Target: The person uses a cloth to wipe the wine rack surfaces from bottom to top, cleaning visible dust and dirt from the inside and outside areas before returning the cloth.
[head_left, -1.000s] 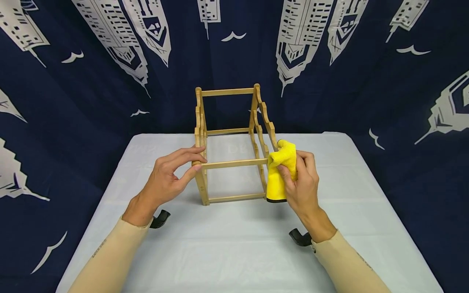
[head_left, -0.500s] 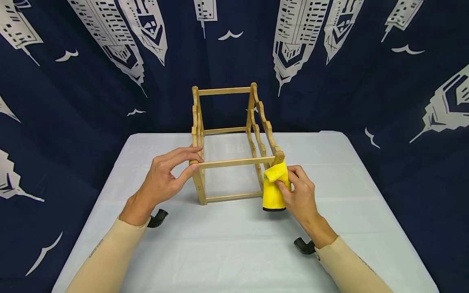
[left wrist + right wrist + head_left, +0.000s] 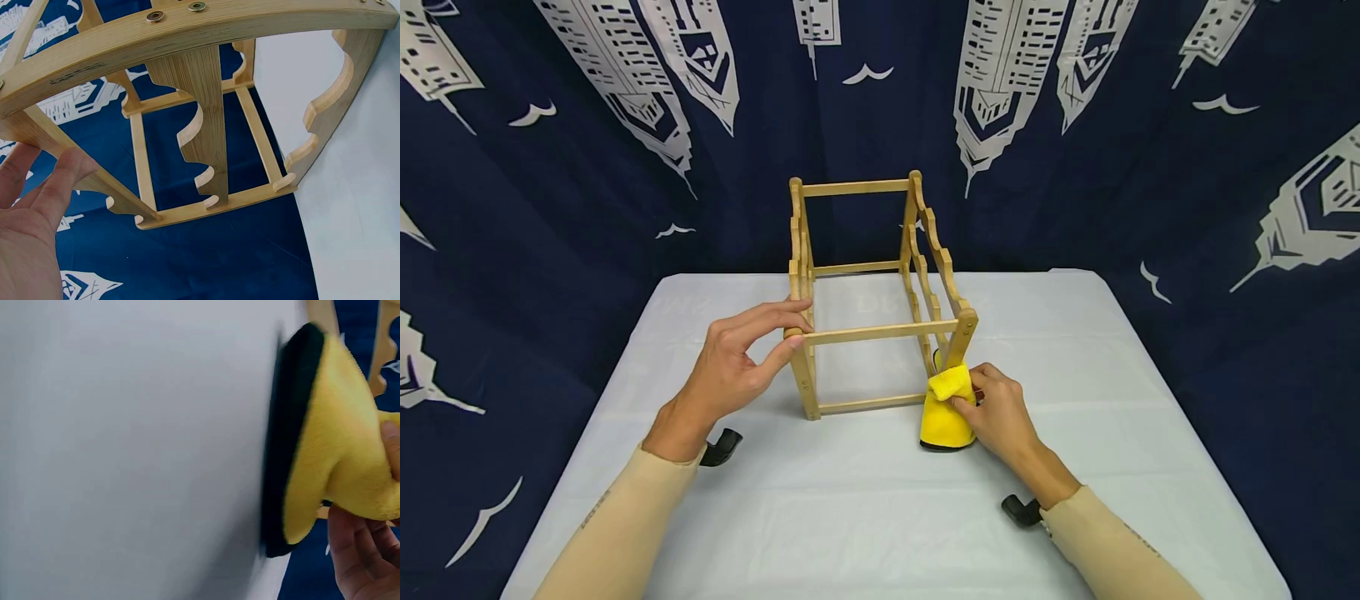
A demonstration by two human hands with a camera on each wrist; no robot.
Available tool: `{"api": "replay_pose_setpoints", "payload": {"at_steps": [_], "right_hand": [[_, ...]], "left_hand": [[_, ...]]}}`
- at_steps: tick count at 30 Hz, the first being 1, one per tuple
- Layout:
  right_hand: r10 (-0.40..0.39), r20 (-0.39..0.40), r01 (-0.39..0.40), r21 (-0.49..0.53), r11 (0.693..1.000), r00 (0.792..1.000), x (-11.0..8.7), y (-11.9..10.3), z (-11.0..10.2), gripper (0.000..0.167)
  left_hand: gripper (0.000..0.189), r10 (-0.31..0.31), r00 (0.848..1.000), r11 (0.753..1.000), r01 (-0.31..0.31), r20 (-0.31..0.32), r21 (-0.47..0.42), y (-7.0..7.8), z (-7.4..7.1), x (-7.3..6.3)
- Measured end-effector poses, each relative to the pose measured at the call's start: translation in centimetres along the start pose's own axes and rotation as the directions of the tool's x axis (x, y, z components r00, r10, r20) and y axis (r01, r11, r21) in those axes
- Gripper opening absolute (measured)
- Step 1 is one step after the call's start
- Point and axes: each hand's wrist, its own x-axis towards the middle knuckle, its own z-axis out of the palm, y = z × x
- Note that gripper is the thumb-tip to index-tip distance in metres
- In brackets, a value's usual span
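A light wooden rack (image 3: 880, 333) with scalloped side rails stands upright on the white table. At its near left upper corner my left hand (image 3: 737, 358) grips the frame, thumb on the near side and fingers over the post; the left wrist view shows the fingers (image 3: 59, 181) around that corner. My right hand (image 3: 1003, 412) pinches a yellow cloth (image 3: 946, 421) with a dark edge. That cloth is wrapped about the lower part of the near right post and hides it. In the right wrist view the cloth (image 3: 340, 444) hangs just over the tabletop.
The white table (image 3: 850, 517) extends around the rack on all sides. Behind it hangs a dark blue curtain (image 3: 865, 125) printed with white buildings and birds. Black curved pieces (image 3: 722, 447) stick out at both wrists.
My right hand has slid the yellow cloth down the near right post, from the top corner to near its foot, baring the corner. The left hand keeps its grip.
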Motion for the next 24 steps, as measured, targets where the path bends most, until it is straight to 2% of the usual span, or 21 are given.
{"api": "replay_pose_setpoints", "payload": {"at_steps": [13, 19, 24], "right_hand": [[0.083, 0.104, -0.082, -0.014, 0.997, 0.991, 0.2, 0.9, 0.7, 0.031], [0.08, 0.042, -0.082, 0.056, 0.995, 0.996, -0.1, 1.1, 0.9, 0.032], [0.024, -0.05, -0.019, 0.094, 0.995, 0.998, -0.2, 1.0, 0.9, 0.023]], "left_hand": [[0.019, -0.01, 1.0, 1.0, 0.01, 0.004, 0.019, -0.1, -0.2, 0.2], [0.021, -0.004, 1.0, 1.0, 0.004, -0.001, 0.008, -0.2, -0.1, 0.0], [0.021, -0.003, 1.0, 1.0, 0.003, -0.003, 0.001, -0.2, 0.0, -0.2]]}}
